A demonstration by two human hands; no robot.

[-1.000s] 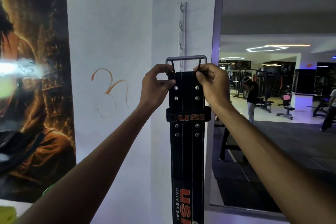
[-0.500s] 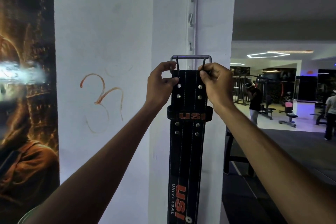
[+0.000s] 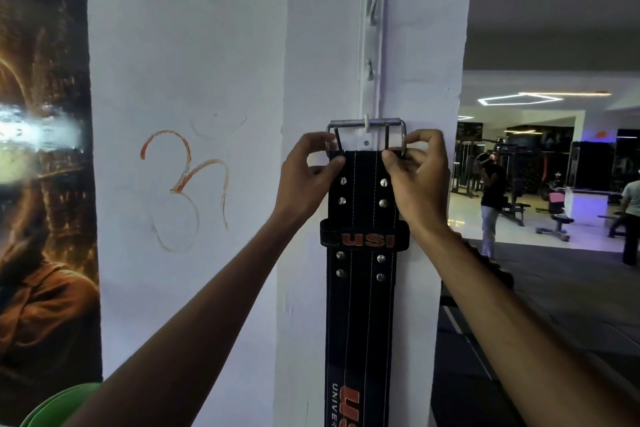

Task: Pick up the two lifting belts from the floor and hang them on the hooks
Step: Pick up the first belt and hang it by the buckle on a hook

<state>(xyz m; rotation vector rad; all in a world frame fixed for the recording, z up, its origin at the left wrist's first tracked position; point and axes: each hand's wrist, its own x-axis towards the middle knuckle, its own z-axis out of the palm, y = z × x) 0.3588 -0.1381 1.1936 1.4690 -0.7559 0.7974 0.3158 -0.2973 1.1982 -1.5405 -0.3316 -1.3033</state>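
A black lifting belt (image 3: 360, 305) with orange USI lettering hangs straight down in front of a white pillar. Its metal buckle (image 3: 366, 123) sits over the lowest hook (image 3: 366, 121) of a white vertical hook rail (image 3: 373, 45). My left hand (image 3: 308, 177) pinches the belt's top left corner beside the buckle. My right hand (image 3: 415, 177) pinches the top right corner. Three more hooks stand free above on the rail. Only one belt is in view.
The white pillar (image 3: 426, 45) stands between a poster (image 3: 41, 184) on the left wall and an open gym floor on the right. A person (image 3: 490, 198) stands there among benches and machines. A green object (image 3: 59, 406) shows at the bottom left.
Both hands have raised the belt along the pillar, and the buckle bar now rests over the lowest hook. The view has shifted closer and to the right.
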